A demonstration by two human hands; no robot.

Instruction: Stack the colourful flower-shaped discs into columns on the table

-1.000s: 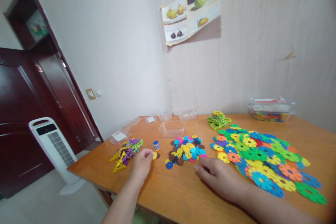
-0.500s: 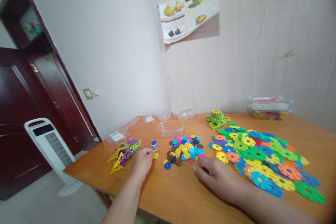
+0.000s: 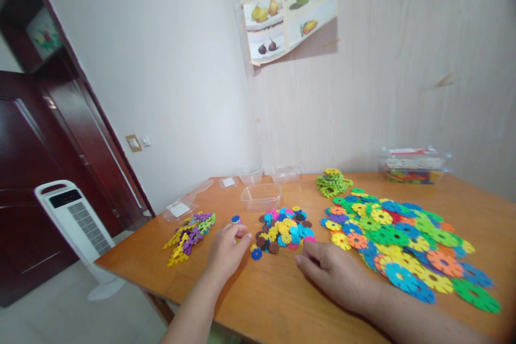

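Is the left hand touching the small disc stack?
Cannot tell. Head view: fingers of the left hand cover the stack below its top, hiding any contact.

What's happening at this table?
A person works bare-handed at a wooden table. Their left hand has its fingertips at a small stack of coloured plastic discs, only its blue top visible; whether it grips is unclear. The right hand rests palm-down beside a pile of small flower-shaped plastic discs. Larger colourful discs lie spread further right.
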